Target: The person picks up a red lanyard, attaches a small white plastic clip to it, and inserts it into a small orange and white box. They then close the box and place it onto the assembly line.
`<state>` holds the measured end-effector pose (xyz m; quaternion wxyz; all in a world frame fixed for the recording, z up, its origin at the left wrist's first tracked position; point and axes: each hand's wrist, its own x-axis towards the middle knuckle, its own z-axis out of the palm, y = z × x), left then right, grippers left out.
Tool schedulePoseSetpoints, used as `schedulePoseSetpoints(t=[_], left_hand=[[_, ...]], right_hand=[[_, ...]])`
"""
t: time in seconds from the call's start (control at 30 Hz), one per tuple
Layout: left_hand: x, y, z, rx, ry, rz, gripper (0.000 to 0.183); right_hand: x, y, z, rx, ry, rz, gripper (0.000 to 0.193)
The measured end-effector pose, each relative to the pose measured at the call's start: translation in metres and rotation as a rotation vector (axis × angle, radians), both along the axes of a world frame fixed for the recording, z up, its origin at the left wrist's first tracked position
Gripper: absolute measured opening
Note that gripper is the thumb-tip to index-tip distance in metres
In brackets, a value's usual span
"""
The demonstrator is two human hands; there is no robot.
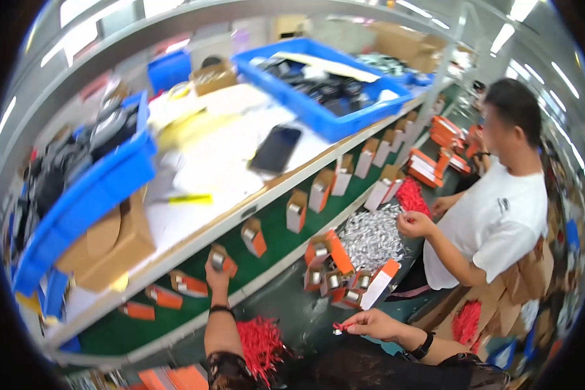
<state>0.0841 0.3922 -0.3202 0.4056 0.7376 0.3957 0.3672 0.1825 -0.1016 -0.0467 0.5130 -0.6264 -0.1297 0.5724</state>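
My left hand point(216, 270) reaches up to the green conveyor belt point(276, 234) and grips a small orange and white box point(222, 259) with a silver round part showing in it. My right hand point(370, 323) hovers low over the dark worktop, pinching a small red tie point(338, 328) between its fingertips. A heap of red ties point(261, 342) lies between my forearms. Several open orange boxes point(335, 273) with silver parts stand clustered just beyond my right hand.
More orange boxes point(297, 209) ride the belt in a row. A shelf above holds blue bins point(325, 78), a dark phone point(275, 149), cardboard boxes point(114, 240) and a yellow pen point(187, 199). A person in a white shirt point(497, 218) works at right beside silver packets point(372, 235).
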Motion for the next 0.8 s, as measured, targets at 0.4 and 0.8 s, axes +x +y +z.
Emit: schedulePoseSetpoints(t=[0.4, 0.8], left_hand=[[-0.025, -0.201, 0.24, 0.307, 0.037, 0.103, 0.065], [-0.074, -0.318, 0.28, 0.868, 0.143, 0.152, 0.054]], right_hand=[[-0.003, 0.065, 0.054, 0.514, -0.831, 0.111, 0.022], [-0.039, 0.083, 0.073, 0.595, -1.675, 0.397, 0.022]])
